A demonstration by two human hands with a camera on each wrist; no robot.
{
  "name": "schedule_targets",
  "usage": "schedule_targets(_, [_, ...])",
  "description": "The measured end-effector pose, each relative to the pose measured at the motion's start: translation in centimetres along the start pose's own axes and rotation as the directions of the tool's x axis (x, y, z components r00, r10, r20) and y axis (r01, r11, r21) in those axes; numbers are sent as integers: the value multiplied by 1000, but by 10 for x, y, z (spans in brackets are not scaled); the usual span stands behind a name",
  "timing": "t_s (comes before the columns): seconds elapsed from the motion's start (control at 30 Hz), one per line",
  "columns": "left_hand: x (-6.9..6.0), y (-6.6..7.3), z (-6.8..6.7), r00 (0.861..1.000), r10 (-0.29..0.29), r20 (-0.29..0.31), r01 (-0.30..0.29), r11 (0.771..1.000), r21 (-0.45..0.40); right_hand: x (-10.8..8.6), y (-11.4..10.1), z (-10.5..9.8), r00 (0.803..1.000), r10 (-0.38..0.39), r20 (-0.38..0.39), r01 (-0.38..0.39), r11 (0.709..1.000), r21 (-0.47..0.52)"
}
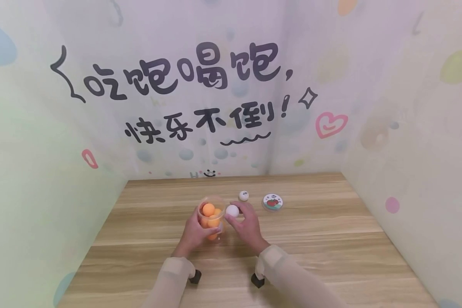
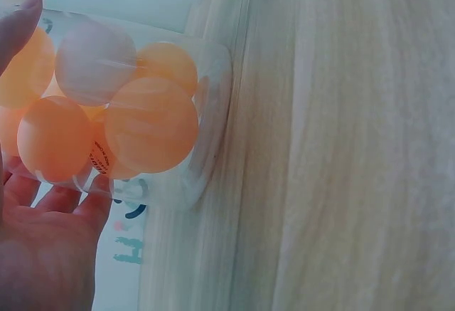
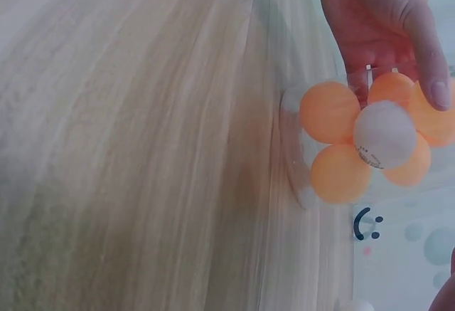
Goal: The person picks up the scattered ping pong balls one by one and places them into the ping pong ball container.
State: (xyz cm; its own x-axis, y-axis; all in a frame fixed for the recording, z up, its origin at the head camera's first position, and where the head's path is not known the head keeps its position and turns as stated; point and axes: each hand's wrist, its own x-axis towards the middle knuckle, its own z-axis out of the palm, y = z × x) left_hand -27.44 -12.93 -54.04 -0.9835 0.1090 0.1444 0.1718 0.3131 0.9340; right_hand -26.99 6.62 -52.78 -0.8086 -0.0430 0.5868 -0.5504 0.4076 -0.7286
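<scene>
My left hand (image 1: 193,233) grips a clear plastic cup (image 2: 217,104) from its left side, fingers and thumb curled round the wall. Inside are several orange table tennis balls (image 1: 208,209) and a white one (image 3: 385,134), seen through the side in both wrist views. Just right of the cup's rim, my right hand (image 1: 249,223) pinches another white table tennis ball (image 1: 232,211) between thumb and fingers. Part of this hand and that ball show at the top left corner of the left wrist view. The cup's base appears close to the wooden tabletop.
Behind the hands, a white ball (image 1: 244,196) lies on the wooden table (image 1: 312,256). To its right is a round, flat item with a red printed picture (image 1: 273,202). Printed walls (image 1: 231,158) enclose the table at the back and both sides.
</scene>
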Motion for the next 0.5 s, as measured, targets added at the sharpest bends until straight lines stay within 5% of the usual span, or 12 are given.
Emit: schedule_targets(0.5, [1, -3, 0, 1000, -3, 2, 3, 1000, -6, 5, -6, 6, 999, -17, -52, 18, 1000, 15])
